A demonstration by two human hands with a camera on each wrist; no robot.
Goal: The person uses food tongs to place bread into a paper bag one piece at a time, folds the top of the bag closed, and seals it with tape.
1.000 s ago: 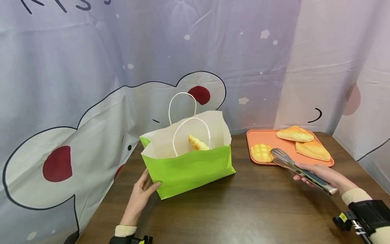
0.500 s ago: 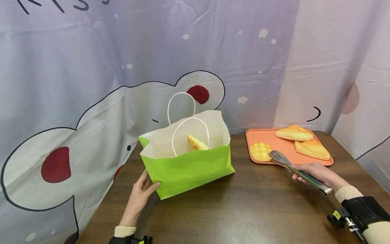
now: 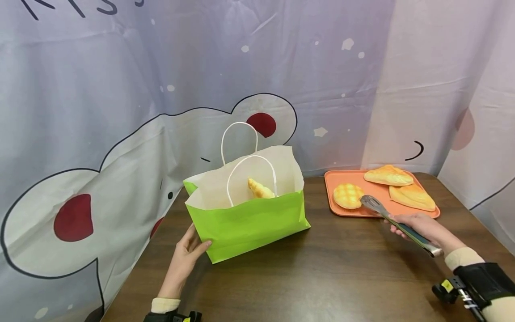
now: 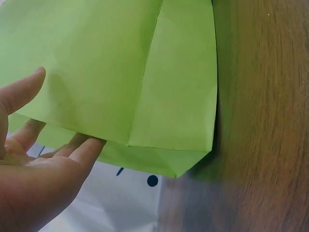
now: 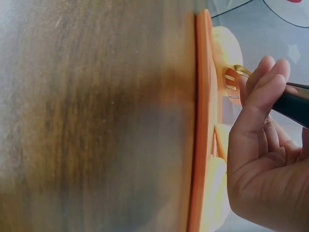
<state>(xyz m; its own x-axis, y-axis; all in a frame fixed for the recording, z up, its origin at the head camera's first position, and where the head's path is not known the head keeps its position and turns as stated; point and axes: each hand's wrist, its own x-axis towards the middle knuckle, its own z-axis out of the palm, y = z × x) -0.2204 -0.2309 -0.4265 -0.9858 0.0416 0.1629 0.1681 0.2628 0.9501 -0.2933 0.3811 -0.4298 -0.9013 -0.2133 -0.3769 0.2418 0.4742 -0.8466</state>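
Observation:
In the head view, my left hand (image 3: 186,257) holds the near left corner of a green paper bag (image 3: 249,228). The left wrist view shows its fingers (image 4: 87,150) tucked along the bag's side, the thumb over the front face. Standing tilted, the bag shows a white inside, with a yellow bread piece (image 3: 260,188) poking up in it. My right hand (image 3: 422,229) grips metal tongs (image 3: 408,230) with dark handles. Their tips meet the right edge of a round, grid-topped bun (image 3: 348,196) at the left of an orange tray (image 3: 368,211).
Two more pastries lie at the tray's right: a long bread (image 3: 389,175) behind and a flat one (image 3: 412,198) in front. Two white handles (image 3: 240,123) rise from the bag. A printed curtain (image 3: 322,89) hangs behind the brown wooden table (image 3: 289,281).
The bun has shifted slightly right and turned a little on the tray, tongs against it. My right hand moved slightly left, then back right. The left hand and bag stay put.

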